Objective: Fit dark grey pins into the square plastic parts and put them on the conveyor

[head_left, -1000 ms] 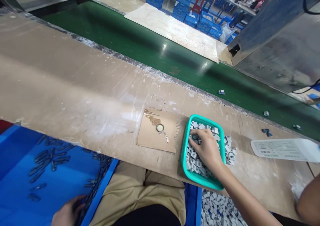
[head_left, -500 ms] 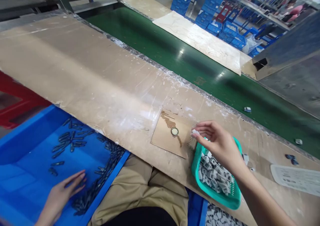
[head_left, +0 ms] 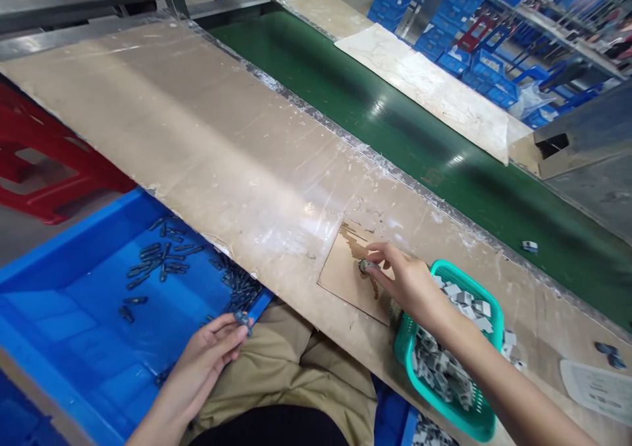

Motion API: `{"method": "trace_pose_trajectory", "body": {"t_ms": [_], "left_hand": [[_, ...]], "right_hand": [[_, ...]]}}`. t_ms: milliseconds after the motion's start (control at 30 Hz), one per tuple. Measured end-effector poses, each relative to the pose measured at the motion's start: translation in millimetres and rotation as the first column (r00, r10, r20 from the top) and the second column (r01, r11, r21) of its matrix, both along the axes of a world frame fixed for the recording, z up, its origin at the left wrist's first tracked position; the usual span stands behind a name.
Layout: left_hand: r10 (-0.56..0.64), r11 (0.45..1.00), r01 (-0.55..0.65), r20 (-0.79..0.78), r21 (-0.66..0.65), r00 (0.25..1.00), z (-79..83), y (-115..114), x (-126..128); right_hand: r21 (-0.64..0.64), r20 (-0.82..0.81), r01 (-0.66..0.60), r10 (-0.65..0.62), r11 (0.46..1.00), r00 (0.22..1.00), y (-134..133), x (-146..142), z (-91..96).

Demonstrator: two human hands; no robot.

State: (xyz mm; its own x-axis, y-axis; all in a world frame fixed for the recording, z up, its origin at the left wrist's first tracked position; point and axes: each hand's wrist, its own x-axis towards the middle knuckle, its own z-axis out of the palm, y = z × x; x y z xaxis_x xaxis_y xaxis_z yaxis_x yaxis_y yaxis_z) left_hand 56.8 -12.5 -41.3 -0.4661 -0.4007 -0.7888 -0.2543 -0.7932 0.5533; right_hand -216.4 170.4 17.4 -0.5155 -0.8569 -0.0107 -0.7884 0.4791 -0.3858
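Observation:
My left hand (head_left: 205,357) is closed in a pinch on a small dark blue plastic piece (head_left: 241,318), just above the near edge of the blue bin (head_left: 93,301). More dark pieces (head_left: 160,255) like it lie loose in that bin. My right hand (head_left: 407,284) pinches a small grey-white plastic piece, mostly hidden by the fingers, down at a round bottle-cap-like dish (head_left: 363,266). The dish is on a cardboard square (head_left: 340,278) with brown wet-looking stains. Beneath my right forearm is a green basket (head_left: 402,350) of grey and white pieces (head_left: 444,373).
Beyond the worktable (head_left: 222,149) runs a green conveyor belt (head_left: 316,80), with a small white-and-grey piece (head_left: 530,246) on it. Dark pieces (head_left: 609,354) and a printed sheet (head_left: 597,387) lie at the right. A red stool (head_left: 54,163) stands at the left.
My right hand has moved from beside the basket to the round dish with its grey-white piece. My left hand has risen from the blue bin, now holding a dark blue piece.

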Motion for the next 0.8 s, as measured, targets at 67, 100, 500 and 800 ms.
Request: {"method": "trace_pose_trajectory", "body": {"t_ms": [67,100,500,800], "left_hand": [[-0.056,0.997,0.053,-0.066,-0.055,0.996,5.9,9,-9],[-0.089,0.992,0.08,-0.092,-0.102,0.992,8.5,13,-14],[-0.664,-0.195,-0.391,-0.173,-0.899,0.728,34.0,34,-72],[-0.733,-0.209,-0.373,-0.108,-0.904,0.672,62.8,36,-88]], "right_hand": [[-0.015,0.02,0.009,-0.009,1.0,1.0,0,0,-3.0],[-0.028,0.03,0.023,-0.022,0.999,0.999,0,1,-2.2],[-0.002,0.912,0.585,-0.238,0.811,0.333,3,51,67.1],[0.007,0.914,0.633,-0.261,0.774,0.31,11,70,74.4]]}}
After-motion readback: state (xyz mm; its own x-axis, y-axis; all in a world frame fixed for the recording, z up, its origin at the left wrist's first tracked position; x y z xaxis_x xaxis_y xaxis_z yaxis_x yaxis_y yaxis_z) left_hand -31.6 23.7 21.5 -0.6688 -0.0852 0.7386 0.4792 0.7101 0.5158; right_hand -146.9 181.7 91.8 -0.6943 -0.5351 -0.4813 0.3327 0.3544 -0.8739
